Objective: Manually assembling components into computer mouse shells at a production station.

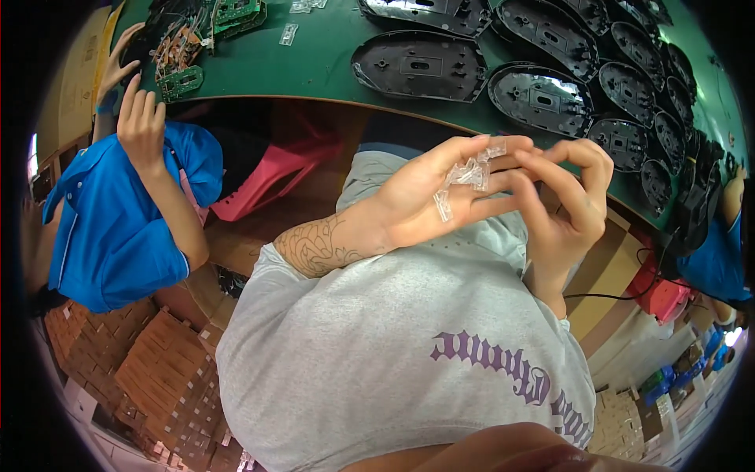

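My left hand (pixel 421 189) is turned palm up in front of my chest. Several small clear plastic pieces (pixel 472 175) rest in it, loose on the palm and fingers. One more clear piece lies up by the fingertips. Coming in from the right, my right hand (pixel 572 193) has its fingers curled together at the tips of my left fingers. Whatever sits between those right fingertips is hidden. Beyond both hands, black plastic shells (pixel 421 67) lie on the green table (pixel 307 75).
More black shells (pixel 625 90) cover the table's right side. Clear pieces (pixel 289 34) and green circuit boards with wires (pixel 179 79) lie at the left. A co-worker in a blue shirt (pixel 126 220) sits close on my left, beside a pink chair (pixel 275 169). Another blue-clad person (pixel 716 256) is far right.
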Motion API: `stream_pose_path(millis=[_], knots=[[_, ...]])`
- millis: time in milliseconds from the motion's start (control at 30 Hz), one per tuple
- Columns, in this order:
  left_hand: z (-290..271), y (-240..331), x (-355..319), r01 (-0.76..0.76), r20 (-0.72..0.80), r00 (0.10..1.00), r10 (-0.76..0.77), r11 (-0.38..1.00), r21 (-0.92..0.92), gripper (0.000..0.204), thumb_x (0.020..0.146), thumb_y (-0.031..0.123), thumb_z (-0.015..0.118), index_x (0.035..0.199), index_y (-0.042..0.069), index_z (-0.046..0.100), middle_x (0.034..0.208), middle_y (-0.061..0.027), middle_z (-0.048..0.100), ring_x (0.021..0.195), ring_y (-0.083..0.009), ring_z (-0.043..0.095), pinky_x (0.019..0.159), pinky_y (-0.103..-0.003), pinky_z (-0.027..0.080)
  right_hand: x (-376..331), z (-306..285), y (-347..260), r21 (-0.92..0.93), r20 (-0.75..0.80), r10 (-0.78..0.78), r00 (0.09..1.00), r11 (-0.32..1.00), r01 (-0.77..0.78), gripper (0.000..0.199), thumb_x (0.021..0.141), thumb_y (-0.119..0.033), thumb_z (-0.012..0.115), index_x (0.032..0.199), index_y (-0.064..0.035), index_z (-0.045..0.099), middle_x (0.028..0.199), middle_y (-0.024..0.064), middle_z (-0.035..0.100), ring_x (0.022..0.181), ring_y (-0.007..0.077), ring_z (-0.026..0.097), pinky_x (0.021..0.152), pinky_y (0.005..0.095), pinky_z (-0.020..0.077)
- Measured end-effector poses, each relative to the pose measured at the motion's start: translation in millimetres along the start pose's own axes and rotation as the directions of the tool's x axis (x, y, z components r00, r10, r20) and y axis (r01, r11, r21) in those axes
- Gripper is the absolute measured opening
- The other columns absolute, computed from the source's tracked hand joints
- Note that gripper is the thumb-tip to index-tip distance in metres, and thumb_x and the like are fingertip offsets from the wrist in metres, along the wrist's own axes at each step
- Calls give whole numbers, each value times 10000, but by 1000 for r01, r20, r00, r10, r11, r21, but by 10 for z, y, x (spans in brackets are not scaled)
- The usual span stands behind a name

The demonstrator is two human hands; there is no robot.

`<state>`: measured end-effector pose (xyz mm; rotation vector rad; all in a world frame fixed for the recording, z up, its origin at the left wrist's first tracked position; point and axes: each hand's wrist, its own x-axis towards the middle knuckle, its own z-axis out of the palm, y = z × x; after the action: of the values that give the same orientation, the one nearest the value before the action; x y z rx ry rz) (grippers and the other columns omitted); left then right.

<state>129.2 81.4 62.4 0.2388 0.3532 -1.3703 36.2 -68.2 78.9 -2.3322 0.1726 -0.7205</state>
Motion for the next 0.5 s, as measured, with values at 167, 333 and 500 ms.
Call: stream_pose_path(millis=[167, 333, 500], knots=[[-57, 19, -64, 17, -112, 994, -13, 999, 35, 383, 1049, 276, 353, 1234, 3, 548, 1249, -120, 583, 1180, -216, 571, 941, -358, 529, 111, 126, -55, 23, 130, -26, 991, 999, 23, 282, 616, -32, 788, 888, -95, 747, 880, 31, 612, 894, 247, 550, 763, 335, 462], [-146, 56, -215, 12, -115, 993, 24, 954, 300, 377, 1052, 286, 375, 1201, 2, 574, 1084, -90, 620, 923, -137, 635, 650, -234, 526, 120, 99, -63, 151, 273, 50, 961, 984, -94, 259, 631, -34, 790, 878, -90, 738, 844, 27, 627, 884, 234, 568, 752, 329, 474], [-319, 42, -295, -140, -9, 978, 206, 697, 703, 339, 1042, 304, 447, 999, 24, 635, 808, -6, 576, 622, -36, 476, 473, -194, 340, 118, 192, -124, 231, 328, 115, 938, 953, -197, 251, 641, -45, 800, 879, -64, 724, 863, 42, 661, 828, 229, 616, 712, 318, 485]])
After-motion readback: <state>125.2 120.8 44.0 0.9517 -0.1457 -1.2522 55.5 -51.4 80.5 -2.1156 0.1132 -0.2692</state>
